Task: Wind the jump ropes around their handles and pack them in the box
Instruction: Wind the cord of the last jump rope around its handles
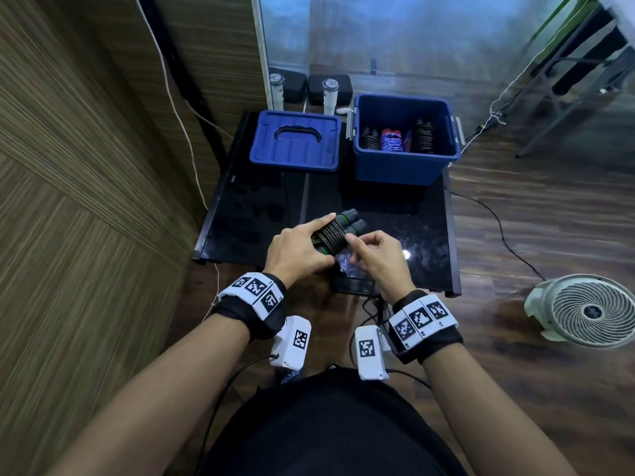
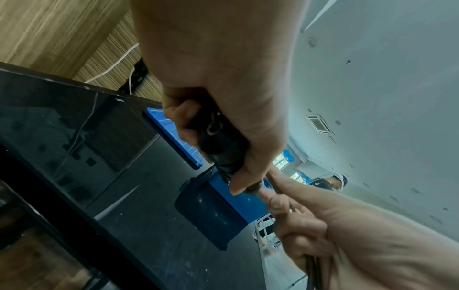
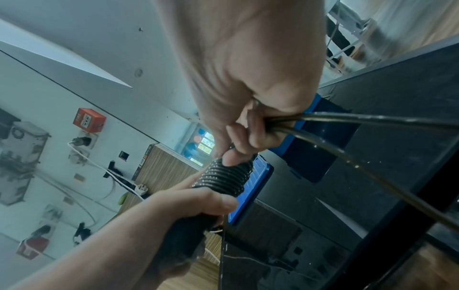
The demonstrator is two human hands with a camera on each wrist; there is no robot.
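Left hand (image 1: 298,249): I am gripping the paired black handles (image 1: 345,223) over the near table (image 1: 261,204) edge, fingers curled across the coil (image 1: 331,235), thumb underneath. In the left wrist view the same hand (image 2: 223,82) is closing round the handle butts (image 2: 218,137).

Right hand (image 1: 374,255): sitting at 3 o'clock of the coil, fingertips touching its last turns. I am pinching the loose rope (image 3: 360,121) in curled fingers (image 3: 253,133); two strands are running out of the fist toward 3 and 4 o'clock in the right wrist view. The coil (image 3: 223,176) there is showing tight side-by-side turns.

Box (image 1: 405,166): blue, open, standing at 1 o'clock from my hands on the far right of the table. It is holding wound ropes: a black bundle (image 1: 369,140) left, a purple one (image 1: 391,140) middle, a taller black one (image 1: 423,135) right.

Lid (image 1: 295,140): blue, lying flat at 11 o'clock, just left of the box, handle up.

Fan (image 1: 584,309): white, on the floor at 3 o'clock, well apart from the table.
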